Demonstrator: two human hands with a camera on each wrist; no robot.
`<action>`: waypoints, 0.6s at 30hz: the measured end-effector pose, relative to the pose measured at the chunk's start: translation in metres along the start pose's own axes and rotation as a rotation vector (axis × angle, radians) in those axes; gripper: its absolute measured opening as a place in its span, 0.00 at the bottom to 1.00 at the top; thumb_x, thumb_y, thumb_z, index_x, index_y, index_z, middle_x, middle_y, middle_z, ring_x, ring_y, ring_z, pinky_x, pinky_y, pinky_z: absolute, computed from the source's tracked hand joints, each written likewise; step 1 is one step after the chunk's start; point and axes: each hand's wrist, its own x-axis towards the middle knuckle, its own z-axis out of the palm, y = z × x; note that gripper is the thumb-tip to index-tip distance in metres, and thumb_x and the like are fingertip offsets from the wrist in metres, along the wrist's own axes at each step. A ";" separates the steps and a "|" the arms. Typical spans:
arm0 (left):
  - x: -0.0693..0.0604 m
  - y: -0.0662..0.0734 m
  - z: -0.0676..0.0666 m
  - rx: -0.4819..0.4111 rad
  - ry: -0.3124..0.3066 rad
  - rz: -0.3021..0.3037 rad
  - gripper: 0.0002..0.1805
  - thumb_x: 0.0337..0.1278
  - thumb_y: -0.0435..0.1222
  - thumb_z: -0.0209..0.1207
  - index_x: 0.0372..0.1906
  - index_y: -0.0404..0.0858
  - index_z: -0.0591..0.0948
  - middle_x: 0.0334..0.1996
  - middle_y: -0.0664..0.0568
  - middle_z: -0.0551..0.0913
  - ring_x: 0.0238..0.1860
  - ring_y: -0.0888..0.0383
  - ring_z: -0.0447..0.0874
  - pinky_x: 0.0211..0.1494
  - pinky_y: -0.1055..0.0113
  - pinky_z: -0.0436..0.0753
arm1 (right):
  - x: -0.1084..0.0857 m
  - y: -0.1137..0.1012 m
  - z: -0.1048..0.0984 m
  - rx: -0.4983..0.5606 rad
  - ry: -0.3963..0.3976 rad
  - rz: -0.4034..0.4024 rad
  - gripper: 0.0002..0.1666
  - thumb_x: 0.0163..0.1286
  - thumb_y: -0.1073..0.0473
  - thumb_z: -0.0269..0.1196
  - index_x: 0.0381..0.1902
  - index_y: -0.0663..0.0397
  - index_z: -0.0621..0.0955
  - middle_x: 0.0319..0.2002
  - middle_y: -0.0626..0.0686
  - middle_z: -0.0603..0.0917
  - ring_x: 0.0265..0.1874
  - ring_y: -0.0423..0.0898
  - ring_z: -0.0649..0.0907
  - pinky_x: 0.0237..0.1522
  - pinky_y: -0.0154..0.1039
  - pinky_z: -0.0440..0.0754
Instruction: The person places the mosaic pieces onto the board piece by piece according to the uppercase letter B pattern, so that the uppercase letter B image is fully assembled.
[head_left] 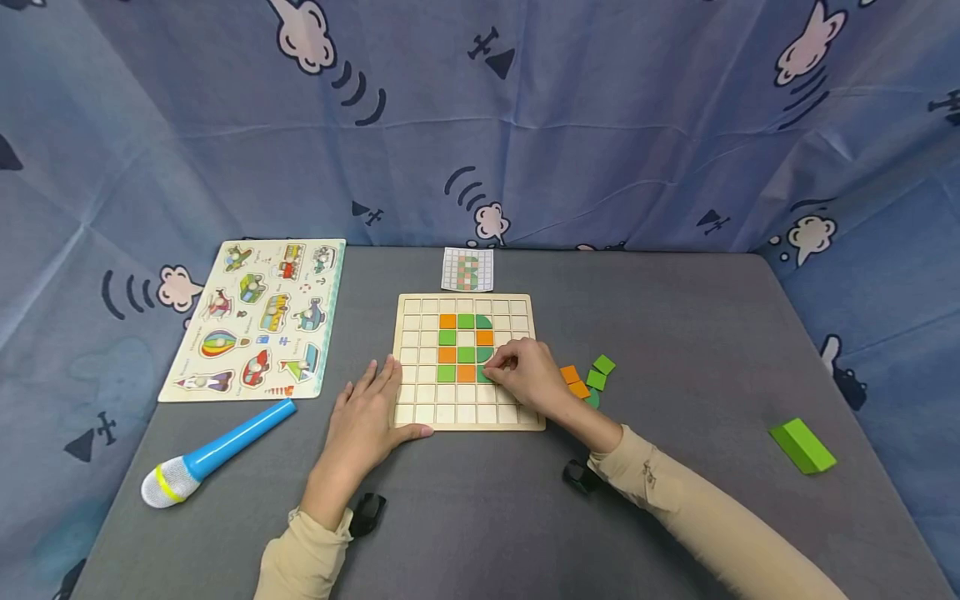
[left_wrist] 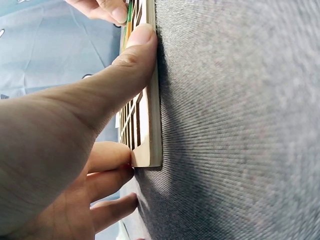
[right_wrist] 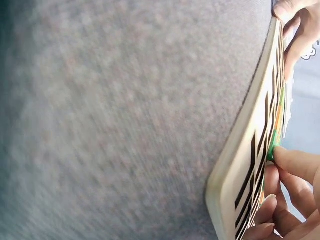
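A wooden grid board [head_left: 420, 414] lies on the table with orange, light green and dark green tiles set in its middle columns. My right hand [head_left: 525, 375] is over the board's right half, thumb and index finger pinching a dark green tile [right_wrist: 271, 150] at the lower right of the pattern. The fingers partly hide that tile. At the board's front left corner rests my left hand [head_left: 366, 417], its fingers extended along the left edge and its thumb [left_wrist: 142, 42] on the front edge. Behind the board lies a small card [head_left: 468, 283] printed with a coloured grid pattern.
Loose orange tiles [head_left: 570, 374], light green tiles [head_left: 603, 364] and a dark green tile [head_left: 594, 398] lie right of the board. A green block [head_left: 802, 446] sits far right. To the left are a vehicle picture puzzle [head_left: 251, 317] and a blue toy microphone [head_left: 240, 437].
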 end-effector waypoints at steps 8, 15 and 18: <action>0.002 -0.001 0.000 0.003 -0.021 -0.008 0.62 0.49 0.59 0.77 0.83 0.33 0.62 0.83 0.40 0.60 0.84 0.37 0.56 0.79 0.30 0.63 | -0.001 0.001 -0.001 -0.011 0.003 0.006 0.03 0.65 0.62 0.77 0.30 0.53 0.94 0.36 0.52 0.93 0.27 0.40 0.79 0.32 0.34 0.75; 0.002 0.000 0.000 0.001 -0.026 -0.009 0.62 0.49 0.59 0.77 0.83 0.33 0.62 0.84 0.41 0.60 0.85 0.38 0.55 0.79 0.30 0.63 | -0.006 0.007 -0.007 -0.013 0.019 -0.003 0.03 0.64 0.62 0.78 0.30 0.53 0.93 0.34 0.52 0.92 0.26 0.41 0.78 0.31 0.34 0.74; 0.002 0.000 0.000 -0.001 -0.023 -0.007 0.62 0.49 0.59 0.77 0.83 0.33 0.62 0.83 0.41 0.60 0.85 0.38 0.55 0.79 0.30 0.63 | -0.009 0.013 -0.012 -0.022 0.026 0.004 0.03 0.64 0.62 0.78 0.31 0.53 0.93 0.34 0.51 0.92 0.26 0.41 0.77 0.31 0.35 0.73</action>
